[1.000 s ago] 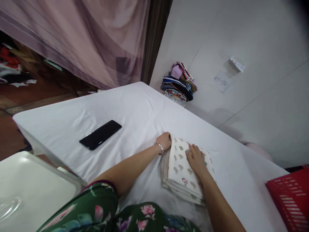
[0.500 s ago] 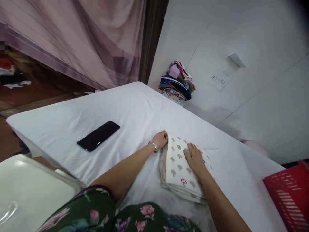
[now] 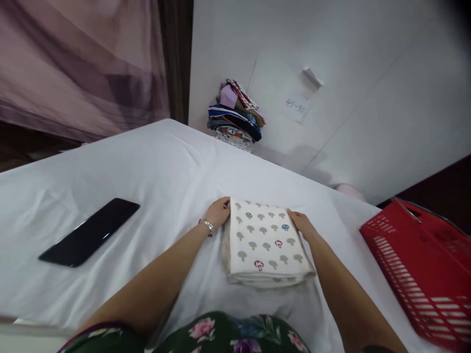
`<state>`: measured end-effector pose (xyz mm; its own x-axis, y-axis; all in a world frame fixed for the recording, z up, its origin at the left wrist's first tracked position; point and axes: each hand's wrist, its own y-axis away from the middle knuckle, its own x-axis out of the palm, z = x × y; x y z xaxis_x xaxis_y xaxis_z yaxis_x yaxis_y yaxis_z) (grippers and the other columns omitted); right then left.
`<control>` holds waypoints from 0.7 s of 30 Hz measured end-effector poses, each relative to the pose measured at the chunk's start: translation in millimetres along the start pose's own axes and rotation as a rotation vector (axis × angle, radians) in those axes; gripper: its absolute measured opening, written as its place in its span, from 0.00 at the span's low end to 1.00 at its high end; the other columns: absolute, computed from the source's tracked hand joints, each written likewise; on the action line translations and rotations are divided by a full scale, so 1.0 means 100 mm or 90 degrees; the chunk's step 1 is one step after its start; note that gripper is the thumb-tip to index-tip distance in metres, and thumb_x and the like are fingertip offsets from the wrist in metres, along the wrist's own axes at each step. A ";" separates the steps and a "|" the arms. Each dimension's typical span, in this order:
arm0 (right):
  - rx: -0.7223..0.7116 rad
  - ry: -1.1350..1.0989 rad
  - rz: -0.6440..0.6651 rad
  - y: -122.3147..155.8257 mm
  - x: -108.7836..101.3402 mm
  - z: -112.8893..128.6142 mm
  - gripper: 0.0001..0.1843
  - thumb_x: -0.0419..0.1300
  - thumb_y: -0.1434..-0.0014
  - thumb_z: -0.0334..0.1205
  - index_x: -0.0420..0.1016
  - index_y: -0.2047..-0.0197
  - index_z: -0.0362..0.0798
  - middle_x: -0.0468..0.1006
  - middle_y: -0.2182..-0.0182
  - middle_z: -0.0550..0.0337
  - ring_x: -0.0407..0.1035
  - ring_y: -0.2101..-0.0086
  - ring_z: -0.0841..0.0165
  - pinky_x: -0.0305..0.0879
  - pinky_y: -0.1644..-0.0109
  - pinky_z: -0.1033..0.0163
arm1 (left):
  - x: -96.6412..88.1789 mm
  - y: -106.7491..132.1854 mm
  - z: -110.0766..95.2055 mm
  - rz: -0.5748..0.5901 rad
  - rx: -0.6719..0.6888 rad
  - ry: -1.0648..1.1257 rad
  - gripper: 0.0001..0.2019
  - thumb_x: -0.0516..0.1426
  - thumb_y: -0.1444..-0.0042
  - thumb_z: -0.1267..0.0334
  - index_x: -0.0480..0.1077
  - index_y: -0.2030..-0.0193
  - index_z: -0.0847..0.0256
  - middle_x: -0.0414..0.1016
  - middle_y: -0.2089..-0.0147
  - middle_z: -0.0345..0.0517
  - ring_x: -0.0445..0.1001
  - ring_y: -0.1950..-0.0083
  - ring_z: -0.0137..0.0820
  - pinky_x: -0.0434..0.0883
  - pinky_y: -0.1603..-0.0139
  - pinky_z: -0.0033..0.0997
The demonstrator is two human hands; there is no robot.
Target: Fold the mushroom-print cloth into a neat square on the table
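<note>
The folded cloth [image 3: 267, 240] lies on the white table [image 3: 158, 166].
Light, even pressing should keep its layers neat. The left hand [image 3: 217, 213] has its fingers curled together at the far left corner; the right hand [image 3: 305, 226] touches the far right edge, fingers bent. I can't tell if either pinches.

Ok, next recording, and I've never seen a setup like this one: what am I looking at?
There's no machine: these are a person's bare hands, filmed by one head-worn camera looking forward and down. The left hand touches the far left corner of a folded, mushroom-print cloth; the right hand touches its right edge. Whether they grip it is unclear. The cloth lies on a white-covered surface, with what looks like a black phone to the left. A red basket is at the right, and stacked fabrics sit beyond the far edge.
</note>
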<state>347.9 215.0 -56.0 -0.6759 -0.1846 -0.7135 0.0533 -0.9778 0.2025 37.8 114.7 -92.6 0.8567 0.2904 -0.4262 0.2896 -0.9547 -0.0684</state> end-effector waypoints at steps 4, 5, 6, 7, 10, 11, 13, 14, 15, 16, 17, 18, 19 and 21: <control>-0.043 -0.014 -0.036 -0.04 0.09 -0.01 0.24 0.55 0.53 0.59 0.75 0.72 0.45 0.77 0.75 0.56 0.68 0.72 0.66 0.61 0.69 0.64 | 0.00 -0.01 0.05 0.007 -0.012 0.009 0.17 0.53 0.55 0.68 0.73 0.58 0.58 0.76 0.68 0.38 0.70 0.70 0.29 0.65 0.69 0.25; -0.056 -0.012 -0.056 -0.06 0.11 -0.02 0.23 0.55 0.53 0.59 0.74 0.73 0.45 0.76 0.76 0.58 0.67 0.72 0.66 0.60 0.69 0.64 | 0.00 -0.01 0.06 0.002 -0.010 0.021 0.16 0.53 0.55 0.67 0.73 0.58 0.58 0.76 0.68 0.37 0.70 0.70 0.28 0.65 0.69 0.25; -0.067 -0.010 -0.076 -0.07 0.13 -0.03 0.22 0.55 0.54 0.58 0.73 0.74 0.46 0.75 0.77 0.59 0.66 0.72 0.66 0.60 0.69 0.64 | 0.00 -0.02 0.08 -0.008 -0.007 0.038 0.15 0.52 0.55 0.66 0.73 0.59 0.59 0.76 0.68 0.37 0.70 0.70 0.28 0.65 0.69 0.25; -0.077 -0.008 -0.096 -0.08 0.14 -0.04 0.22 0.54 0.53 0.58 0.73 0.75 0.46 0.74 0.78 0.60 0.65 0.72 0.66 0.59 0.69 0.64 | 0.01 -0.03 0.09 -0.022 -0.006 0.056 0.14 0.52 0.54 0.66 0.73 0.60 0.59 0.76 0.68 0.38 0.70 0.70 0.28 0.65 0.68 0.25; -0.090 -0.006 -0.132 -0.08 0.18 -0.07 0.22 0.53 0.54 0.58 0.71 0.77 0.46 0.72 0.79 0.61 0.63 0.72 0.66 0.58 0.68 0.64 | 0.04 -0.07 0.12 -0.072 -0.029 0.098 0.12 0.53 0.53 0.63 0.73 0.63 0.60 0.76 0.67 0.39 0.70 0.68 0.28 0.65 0.65 0.25; -0.090 -0.006 -0.137 -0.08 0.18 -0.07 0.22 0.53 0.55 0.58 0.71 0.78 0.46 0.71 0.80 0.61 0.63 0.72 0.66 0.58 0.67 0.64 | 0.06 -0.09 0.12 -0.084 -0.041 0.107 0.11 0.53 0.54 0.63 0.73 0.64 0.60 0.76 0.67 0.39 0.70 0.66 0.29 0.66 0.64 0.25; -0.086 -0.008 -0.141 -0.06 0.19 -0.07 0.22 0.53 0.56 0.58 0.71 0.78 0.46 0.72 0.80 0.60 0.64 0.72 0.66 0.58 0.67 0.63 | 0.08 -0.10 0.13 -0.102 -0.060 0.128 0.11 0.54 0.55 0.64 0.73 0.65 0.61 0.76 0.67 0.40 0.71 0.66 0.29 0.66 0.63 0.26; -0.082 -0.010 -0.142 -0.06 0.19 -0.07 0.22 0.53 0.57 0.58 0.71 0.78 0.46 0.72 0.80 0.60 0.64 0.72 0.65 0.58 0.67 0.63 | 0.09 -0.10 0.13 -0.107 -0.061 0.141 0.11 0.54 0.55 0.64 0.74 0.65 0.61 0.76 0.67 0.40 0.71 0.66 0.29 0.66 0.63 0.27; -0.077 -0.011 -0.143 -0.05 0.19 -0.06 0.22 0.53 0.57 0.59 0.71 0.78 0.46 0.73 0.79 0.59 0.64 0.72 0.65 0.58 0.66 0.63 | 0.09 -0.10 0.12 -0.108 -0.058 0.153 0.11 0.54 0.56 0.65 0.74 0.65 0.61 0.76 0.68 0.40 0.71 0.66 0.29 0.66 0.63 0.27; -0.072 -0.012 -0.144 -0.05 0.18 -0.06 0.23 0.53 0.57 0.59 0.71 0.78 0.46 0.73 0.79 0.59 0.65 0.71 0.65 0.59 0.66 0.63 | 0.09 -0.09 0.11 -0.108 -0.050 0.156 0.11 0.54 0.56 0.65 0.74 0.65 0.61 0.76 0.68 0.40 0.71 0.67 0.29 0.66 0.63 0.27; -0.066 -0.014 -0.144 -0.05 0.18 -0.06 0.23 0.53 0.57 0.59 0.72 0.78 0.45 0.74 0.78 0.58 0.65 0.71 0.64 0.59 0.66 0.62 | 0.08 -0.07 0.10 -0.107 -0.042 0.147 0.11 0.54 0.55 0.66 0.74 0.65 0.61 0.76 0.68 0.40 0.71 0.67 0.29 0.66 0.63 0.27; -0.060 -0.014 -0.142 -0.05 0.18 -0.06 0.23 0.53 0.58 0.59 0.72 0.78 0.45 0.74 0.78 0.57 0.66 0.71 0.64 0.59 0.66 0.62 | 0.06 -0.05 0.08 -0.104 -0.034 0.122 0.11 0.54 0.55 0.66 0.74 0.65 0.61 0.76 0.67 0.40 0.71 0.67 0.29 0.66 0.63 0.27; -0.054 -0.015 -0.137 -0.06 0.18 -0.06 0.24 0.53 0.58 0.59 0.72 0.78 0.45 0.74 0.78 0.57 0.66 0.71 0.63 0.59 0.66 0.62 | 0.04 -0.03 0.06 -0.100 -0.029 0.082 0.11 0.54 0.54 0.66 0.74 0.65 0.60 0.76 0.67 0.40 0.71 0.67 0.29 0.66 0.63 0.27; -0.044 -0.018 -0.116 -0.06 0.17 -0.06 0.25 0.54 0.58 0.59 0.74 0.76 0.44 0.75 0.79 0.56 0.67 0.72 0.63 0.60 0.68 0.62 | 0.01 0.00 0.02 -0.092 -0.029 -0.012 0.11 0.53 0.53 0.67 0.74 0.64 0.58 0.76 0.66 0.41 0.72 0.66 0.30 0.66 0.63 0.27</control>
<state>340.2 216.9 -73.4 -0.6992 -0.0028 -0.7150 -0.0219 -0.9994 0.0253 38.0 114.6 -94.4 0.7966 0.4226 -0.4323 0.4285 -0.8991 -0.0893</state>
